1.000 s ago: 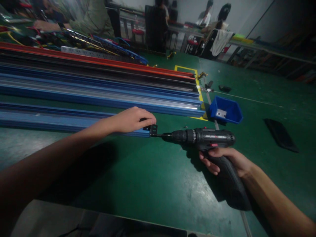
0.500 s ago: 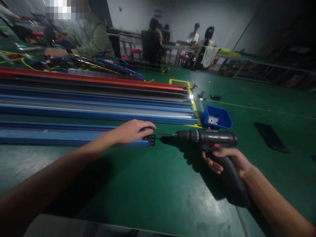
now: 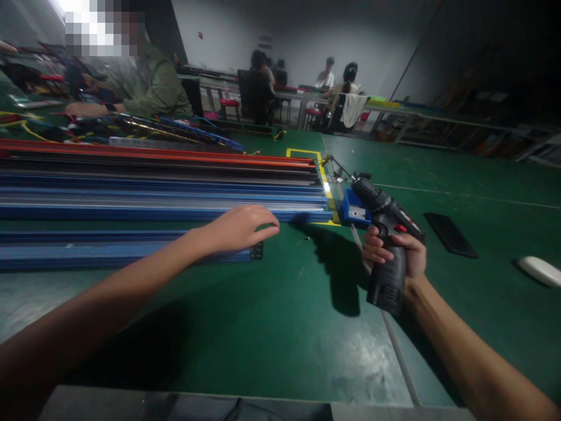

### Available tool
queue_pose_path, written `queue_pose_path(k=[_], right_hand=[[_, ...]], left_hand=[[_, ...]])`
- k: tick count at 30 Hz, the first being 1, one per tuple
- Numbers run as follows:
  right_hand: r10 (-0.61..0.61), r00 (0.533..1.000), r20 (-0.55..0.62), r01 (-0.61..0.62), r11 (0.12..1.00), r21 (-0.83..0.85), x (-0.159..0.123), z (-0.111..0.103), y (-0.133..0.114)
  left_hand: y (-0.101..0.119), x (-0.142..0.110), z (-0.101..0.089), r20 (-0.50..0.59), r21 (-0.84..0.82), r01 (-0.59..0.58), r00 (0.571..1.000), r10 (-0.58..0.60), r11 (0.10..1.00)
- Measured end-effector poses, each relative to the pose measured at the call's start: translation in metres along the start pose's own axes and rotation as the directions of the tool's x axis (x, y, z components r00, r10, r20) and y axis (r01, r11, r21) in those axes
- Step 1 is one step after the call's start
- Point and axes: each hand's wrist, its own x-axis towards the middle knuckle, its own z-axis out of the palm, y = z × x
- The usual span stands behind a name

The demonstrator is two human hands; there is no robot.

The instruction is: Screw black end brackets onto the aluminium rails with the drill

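Note:
My right hand [image 3: 397,251] is closed around the grip of a black cordless drill [image 3: 385,213]. The drill is tilted, its long bit pointing up and left toward small metal parts [image 3: 337,177] behind the blue bin [image 3: 350,204]. My left hand [image 3: 239,228] is over the end of the nearest blue rail [image 3: 131,245], fingers stretched and thumb apart; whether it touches the rail is hard to tell. A black end piece [image 3: 257,251] with openings shows at the rail's end. A tiny shiny piece [image 3: 307,238] lies on the green table just right of it.
More blue rails [image 3: 175,204] and an orange rail [image 3: 175,153] lie parallel beyond. A black flat object [image 3: 451,234] and a white rounded object [image 3: 539,271] are at right. Across the table sits a person in a green sleeve [image 3: 162,88], beside wires.
My right hand has swung the drill away from the rail's end, up toward the blue bin, tilting it. My left hand has stayed near the rail, its thumb and fingers now more apart.

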Motion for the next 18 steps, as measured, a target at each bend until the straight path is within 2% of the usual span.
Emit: queue_pose_path(k=[4, 8, 12, 18], right_hand=[[0.039, 0.999, 0.013, -0.039, 0.999, 0.012, 0.000, -0.001, 0.008], [0.068, 0.997, 0.020, -0.068, 0.998, -0.018, 0.001, -0.002, 0.015], [0.080, 0.996, 0.040, -0.079, 0.996, -0.031, 0.002, -0.001, 0.018], [0.103, 0.992, 0.067, -0.099, 0.993, -0.063, 0.001, 0.001, 0.021]], left_hand=[[0.019, 0.044, 0.016, 0.088, 0.185, -0.075, 0.994, 0.059, 0.980], [0.031, 0.074, 0.040, 0.164, 0.187, -0.094, 0.984, 0.063, 0.978], [0.037, 0.083, 0.053, 0.139, 0.151, -0.072, 0.989, 0.051, 0.986], [0.043, 0.080, 0.053, 0.131, 0.162, -0.055, 0.991, 0.033, 0.985]])
